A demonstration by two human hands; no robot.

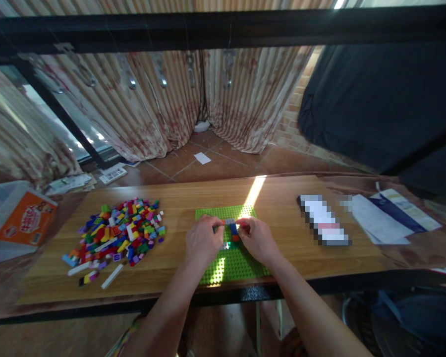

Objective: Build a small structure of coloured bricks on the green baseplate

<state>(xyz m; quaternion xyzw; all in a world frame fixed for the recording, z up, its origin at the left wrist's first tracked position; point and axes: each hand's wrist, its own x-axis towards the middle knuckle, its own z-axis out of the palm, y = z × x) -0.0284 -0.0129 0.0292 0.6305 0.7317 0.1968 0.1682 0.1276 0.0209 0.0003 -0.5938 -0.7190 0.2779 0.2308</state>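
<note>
A green studded baseplate (223, 272) lies on the wooden table in front of me. On its upper half a small build of toy bricks (234, 232) shows grey, blue and red pieces between my hands. My left hand (203, 241) is closed at the build's left side, its fingertips on orange and blue bricks. From the right, my right hand (259, 240) pinches at the build, with a bit of red brick by the fingertips. My fingers hide part of the bricks. A small shiny clear piece (225, 246) sits below the build.
A heap of loose, many-coloured bricks (122, 230) covers the table's left part. To the right lie a pixelated phone-shaped object (323, 220) and some papers (381, 218). A clear plastic bin (11, 218) with an orange label stands far left. A dark bar (223, 27) crosses above.
</note>
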